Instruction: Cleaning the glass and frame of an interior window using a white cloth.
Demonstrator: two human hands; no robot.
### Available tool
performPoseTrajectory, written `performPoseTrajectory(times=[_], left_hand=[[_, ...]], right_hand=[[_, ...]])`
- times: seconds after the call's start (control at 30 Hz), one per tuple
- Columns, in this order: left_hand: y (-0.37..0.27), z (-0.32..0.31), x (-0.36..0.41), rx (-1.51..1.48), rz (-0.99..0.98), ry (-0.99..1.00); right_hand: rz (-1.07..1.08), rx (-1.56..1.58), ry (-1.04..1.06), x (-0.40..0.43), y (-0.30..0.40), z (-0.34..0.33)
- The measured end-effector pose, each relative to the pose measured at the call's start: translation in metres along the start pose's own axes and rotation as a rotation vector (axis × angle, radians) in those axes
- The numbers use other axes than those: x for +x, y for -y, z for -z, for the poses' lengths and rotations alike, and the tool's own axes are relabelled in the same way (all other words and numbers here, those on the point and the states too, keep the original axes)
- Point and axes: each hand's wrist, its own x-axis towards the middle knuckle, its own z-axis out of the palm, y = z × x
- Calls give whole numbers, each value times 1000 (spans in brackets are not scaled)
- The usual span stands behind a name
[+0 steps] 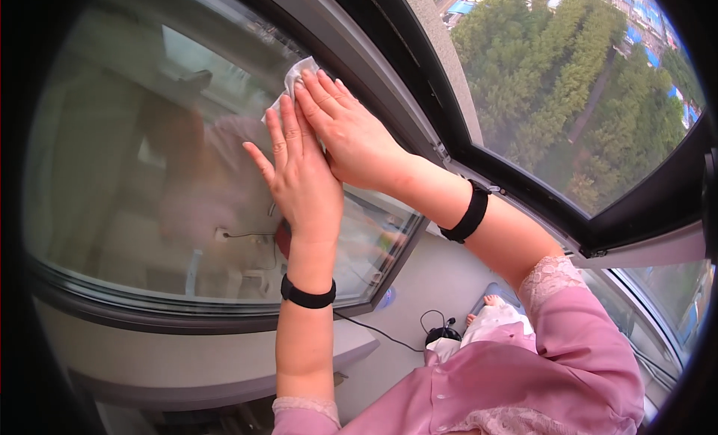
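My left hand [300,160] and my right hand [349,133] lie flat and side by side against a glass window pane [112,171]. Beneath their fingers a crumpled white wipe [303,69] is pressed to the glass near the dark frame; most of it is hidden. The right hand's fingers cover its upper part, and the left hand's index and middle fingers reach its lower edge. The left little finger is spread away. A black band circles each forearm. The pane shows a hazy reflection of a person and a room.
To the right an open window sash [471,149] with a black frame looks down from high up on trees [538,70]. A pale ledge [224,362] runs below the pane. On the floor are a black round object [441,336] and a cable [387,338] near my feet.
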Motion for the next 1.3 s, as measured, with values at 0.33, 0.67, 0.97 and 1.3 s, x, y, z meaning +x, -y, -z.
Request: performPoseTrajectory(times=[0.33, 0.67, 0.97, 1.3], left_hand=[[-29, -52, -45, 13, -191, 140], [-21, -46, -50, -55, -150, 161], [-10, -20, -22, 27, -83, 79], [-30, -52, -67, 94, -224, 250]], right_hand=[[-266, -222, 148, -80, -15, -9], [-271, -185, 151, -75, -9, -8], [-182, -267, 103, -41, -1, 3], [-304, -234, 256, -106, -19, -7]])
